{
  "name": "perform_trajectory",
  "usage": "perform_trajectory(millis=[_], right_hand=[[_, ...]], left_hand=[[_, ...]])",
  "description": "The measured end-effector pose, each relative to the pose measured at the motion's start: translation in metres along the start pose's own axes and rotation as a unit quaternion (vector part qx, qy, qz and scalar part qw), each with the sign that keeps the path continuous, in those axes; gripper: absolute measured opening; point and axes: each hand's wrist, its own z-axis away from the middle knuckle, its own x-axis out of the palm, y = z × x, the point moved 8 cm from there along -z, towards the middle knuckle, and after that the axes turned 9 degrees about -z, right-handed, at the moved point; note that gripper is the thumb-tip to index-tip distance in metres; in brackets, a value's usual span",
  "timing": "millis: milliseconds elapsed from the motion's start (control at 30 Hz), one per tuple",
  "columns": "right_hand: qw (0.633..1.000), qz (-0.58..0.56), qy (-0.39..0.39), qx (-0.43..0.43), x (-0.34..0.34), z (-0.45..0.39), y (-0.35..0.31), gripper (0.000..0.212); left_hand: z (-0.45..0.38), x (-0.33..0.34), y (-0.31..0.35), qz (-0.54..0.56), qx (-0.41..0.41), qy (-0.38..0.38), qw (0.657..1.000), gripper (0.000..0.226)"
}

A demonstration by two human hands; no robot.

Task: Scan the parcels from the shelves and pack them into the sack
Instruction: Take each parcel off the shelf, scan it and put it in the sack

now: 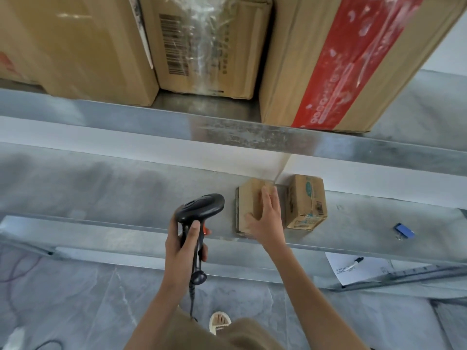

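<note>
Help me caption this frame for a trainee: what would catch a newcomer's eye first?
Probably the black barcode scanner that the left hand grips at centre. Just right of it, the right hand rests on a small brown parcel on the metal shelf. Above, a large carton with red tape fills the upper shelf's right side.

Both forearms are bare from the bottom of the frame up to the wrists, with no sleeve, watch, bracelet or ring showing on either. The left hand (183,245) and right hand (265,218) are ungloved, with short, plain nails. At the bottom centre of the frame, tan-brown fabric (227,337) covers the lap or legs, plain and unpatterned; its cut cannot be told. Just above that fabric a foot wears a pale cream open-toed slipper (219,322) with a broad strap, the toes showing at its front edge.
</note>
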Motion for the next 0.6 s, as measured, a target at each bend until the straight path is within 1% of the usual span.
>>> perform_trajectory(millis=[67, 167, 233, 267, 333, 433, 500, 533, 600], right_hand=[[0.997, -0.077, -0.007, 0.019, 0.005, 0.0, 0.003, 0.083], [0.991, -0.124, -0.006, 0.053, 0.007, -0.001, 0.009, 0.076], [0.985, -0.155, 0.017, 0.081, 0.001, -0.003, 0.014, 0.065], [0.985, -0.148, 0.022, 0.085, -0.001, -0.004, 0.014, 0.059], [0.995, -0.069, 0.02, 0.076, -0.004, -0.006, 0.012, 0.058], [0.996, 0.086, 0.017, 0.027, 0.001, -0.002, -0.007, 0.069], [0.99, 0.137, -0.007, 0.012, 0.013, -0.001, -0.019, 0.081], [0.987, 0.16, -0.02, 0.006, 0.02, -0.001, -0.022, 0.083], [0.978, 0.206, -0.03, 0.002, 0.031, -0.001, -0.022, 0.077]], left_hand=[[0.002, 0.004, 0.0, 0.003, 0.004, 0.001, 1.0, 0.044], [0.006, 0.009, -0.002, 0.003, 0.008, 0.005, 1.0, 0.045], [0.008, 0.01, -0.005, 0.004, 0.007, 0.012, 1.0, 0.045], [0.009, 0.011, -0.007, 0.004, 0.004, 0.016, 1.0, 0.044], [0.011, 0.011, -0.01, 0.002, -0.001, 0.024, 1.0, 0.044], [0.013, 0.014, -0.01, 0.0, 0.001, 0.028, 1.0, 0.041], [0.015, 0.014, -0.01, -0.001, 0.002, 0.034, 0.999, 0.04], [0.015, 0.014, -0.01, -0.001, 0.001, 0.039, 0.999, 0.039], [0.016, 0.013, -0.011, -0.001, -0.002, 0.047, 0.999, 0.036]])
